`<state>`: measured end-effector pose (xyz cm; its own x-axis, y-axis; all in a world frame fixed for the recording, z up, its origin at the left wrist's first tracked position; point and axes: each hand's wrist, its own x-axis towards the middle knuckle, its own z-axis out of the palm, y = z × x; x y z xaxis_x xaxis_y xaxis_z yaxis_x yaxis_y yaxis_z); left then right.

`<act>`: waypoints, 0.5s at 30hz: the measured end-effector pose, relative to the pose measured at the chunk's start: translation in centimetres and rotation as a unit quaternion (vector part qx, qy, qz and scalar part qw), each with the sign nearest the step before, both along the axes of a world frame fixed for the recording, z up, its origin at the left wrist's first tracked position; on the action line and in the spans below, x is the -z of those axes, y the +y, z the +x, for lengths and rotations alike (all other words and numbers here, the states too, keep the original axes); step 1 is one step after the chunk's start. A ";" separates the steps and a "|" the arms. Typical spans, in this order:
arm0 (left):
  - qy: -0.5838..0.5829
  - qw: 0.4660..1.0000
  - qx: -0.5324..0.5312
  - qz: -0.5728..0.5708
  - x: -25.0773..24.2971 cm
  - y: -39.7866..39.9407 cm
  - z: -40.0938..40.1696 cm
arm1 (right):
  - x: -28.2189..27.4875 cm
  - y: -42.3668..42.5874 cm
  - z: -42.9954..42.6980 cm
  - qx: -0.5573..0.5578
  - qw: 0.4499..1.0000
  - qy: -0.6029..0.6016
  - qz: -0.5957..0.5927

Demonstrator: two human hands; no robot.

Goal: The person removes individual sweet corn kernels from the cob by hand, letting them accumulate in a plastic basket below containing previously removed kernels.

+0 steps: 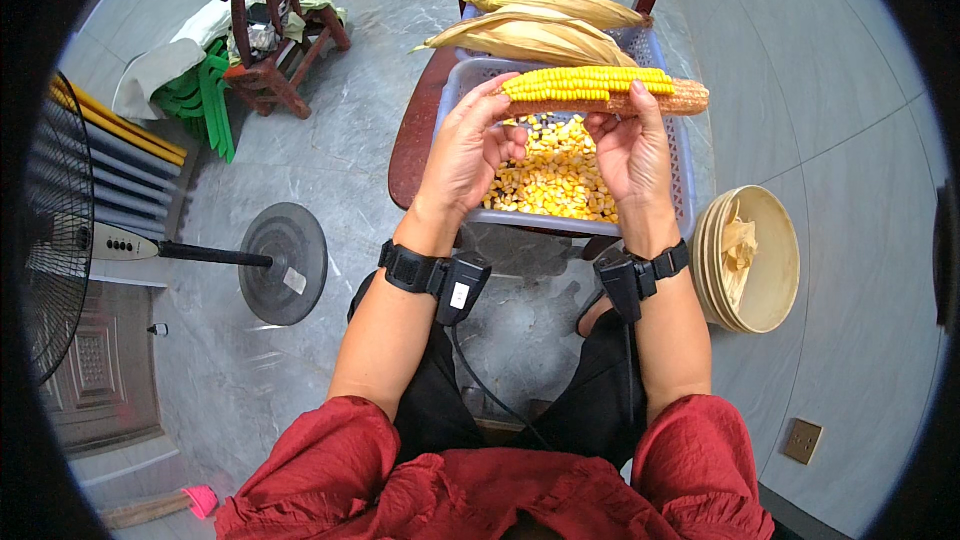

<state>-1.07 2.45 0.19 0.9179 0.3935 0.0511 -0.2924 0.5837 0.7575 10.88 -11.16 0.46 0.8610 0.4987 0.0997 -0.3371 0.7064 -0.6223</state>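
Note:
Both hands hold one ear of corn (585,83) level above a lilac plastic basket (681,157). My left hand (480,135) grips its left end; my right hand (634,131) is around it right of the middle, the thumb on the kernels. Yellow kernels cover the upper side, while the right end and lower side show bare reddish cob. Loose corn kernels (559,172) lie in the basket below. Behind it, corn ears in dry husks (525,37) rest across a second basket (656,48).
The baskets stand on a dark red wooden chair (411,142). Stacked cream buckets (787,262) with a dry husk (739,243) inside stand at the right. A standing fan's base (281,262), a small wooden chair (274,78) and green plastic stools (214,101) are at the left.

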 end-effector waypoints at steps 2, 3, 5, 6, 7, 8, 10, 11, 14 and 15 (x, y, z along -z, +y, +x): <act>0.001 0.999 0.040 -0.006 0.1 0.4 -0.2 | 0.0 0.0 0.0 -0.004 1.000 -0.013 0.004; 0.004 0.998 0.060 -0.009 0.1 0.5 -0.2 | 0.1 0.0 0.0 -0.004 1.000 -0.019 0.005; 0.005 0.999 0.046 -0.028 0.3 0.5 -0.2 | 0.1 -0.1 0.0 -0.022 0.999 -0.028 0.008; 0.006 0.999 0.039 -0.037 0.3 0.5 -0.1 | 0.2 -0.1 0.0 -0.032 0.999 -0.033 0.010; 0.011 0.998 0.031 -0.056 0.4 0.4 -0.1 | 0.2 -0.1 0.0 -0.034 0.998 -0.047 0.004; 0.016 0.997 0.021 -0.075 0.4 0.4 0.0 | 0.3 -0.1 -0.1 -0.038 0.997 -0.061 0.000; 0.019 0.995 0.015 -0.100 0.5 0.6 0.1 | 0.3 0.0 -0.1 -0.040 0.996 -0.081 -0.008; 0.017 0.994 0.018 -0.106 0.6 0.7 0.1 | 0.3 0.0 -0.2 -0.039 0.995 -0.086 -0.012; 0.005 0.992 0.036 -0.122 0.8 0.9 0.2 | 0.3 0.0 -0.2 -0.036 0.995 -0.091 -0.019; 0.000 0.991 0.043 -0.127 0.9 1.0 0.2 | 0.3 0.0 -0.3 -0.036 0.995 -0.091 -0.021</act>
<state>-0.91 3.43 -0.66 0.9486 0.3140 -0.0396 -0.2334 0.7787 0.5824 10.62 -11.12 0.19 0.7931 0.5649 0.2280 -0.2650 0.6570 -0.7058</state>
